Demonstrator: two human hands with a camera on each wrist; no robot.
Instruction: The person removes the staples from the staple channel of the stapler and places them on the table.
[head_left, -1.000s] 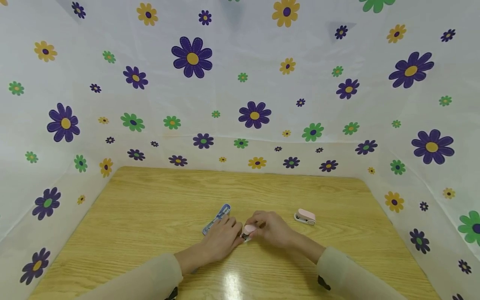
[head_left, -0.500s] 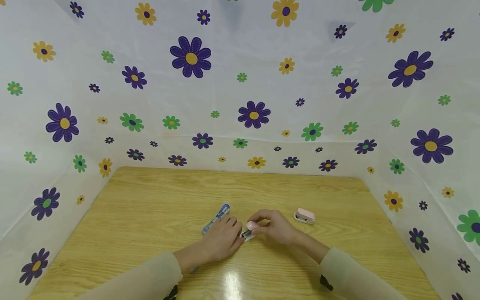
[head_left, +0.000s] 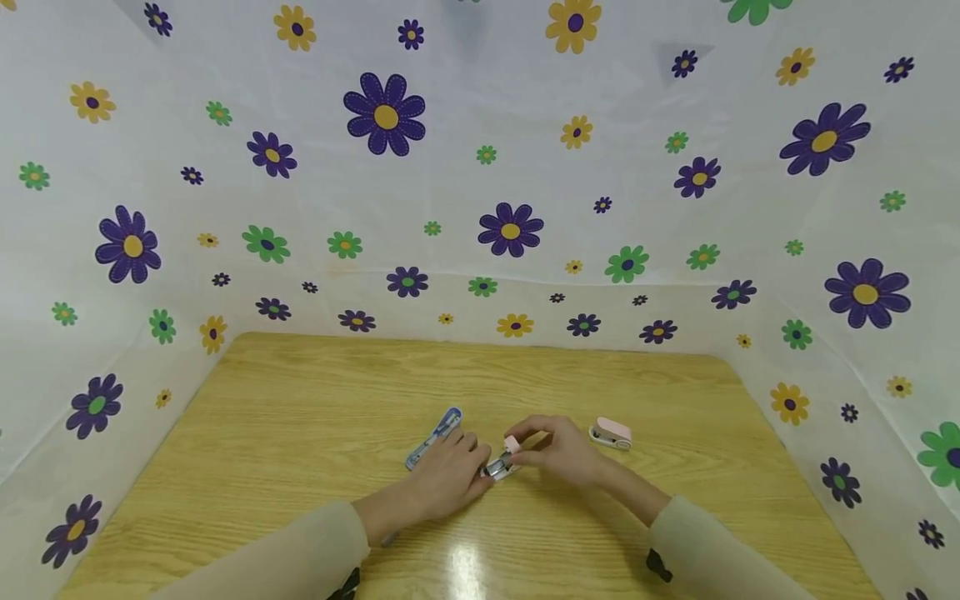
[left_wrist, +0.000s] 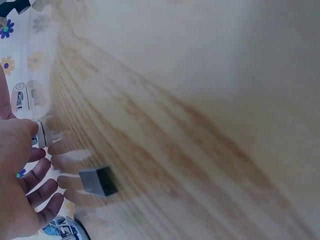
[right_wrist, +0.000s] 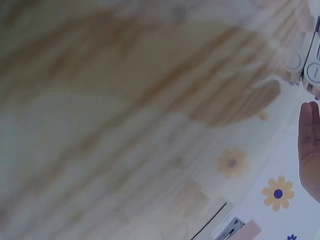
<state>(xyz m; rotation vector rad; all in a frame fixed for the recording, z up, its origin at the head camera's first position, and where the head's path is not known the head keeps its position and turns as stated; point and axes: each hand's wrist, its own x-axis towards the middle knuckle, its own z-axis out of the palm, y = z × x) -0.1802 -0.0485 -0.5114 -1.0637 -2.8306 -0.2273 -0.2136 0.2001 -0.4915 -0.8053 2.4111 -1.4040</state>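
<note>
A small pink-and-white stapler [head_left: 497, 467] lies between both hands, its pink top tilted up and a silver metal channel showing. My left hand [head_left: 444, 479] grips the near-left end of its base; in the left wrist view the thumb lies against the stapler's white side [left_wrist: 48, 134]. The right hand [head_left: 558, 454] pinches the raised pink top between thumb and fingers. Beyond the left hand, partly covered by it, is a long blue stapler-like item [head_left: 433, 437]. A small dark grey block [left_wrist: 97, 181] lies on the table near the left wrist.
Another pink-and-white stapler [head_left: 612, 432] lies to the right of the right hand. Underneath everything is a wood-grain table [head_left: 337, 392]. A white sheet with printed flowers [head_left: 450, 183] hangs along the back and both sides.
The right hand has lifted the stapler's pink top up and back, exposing the metal channel. The left hand has stayed nearly in place on the base.
</note>
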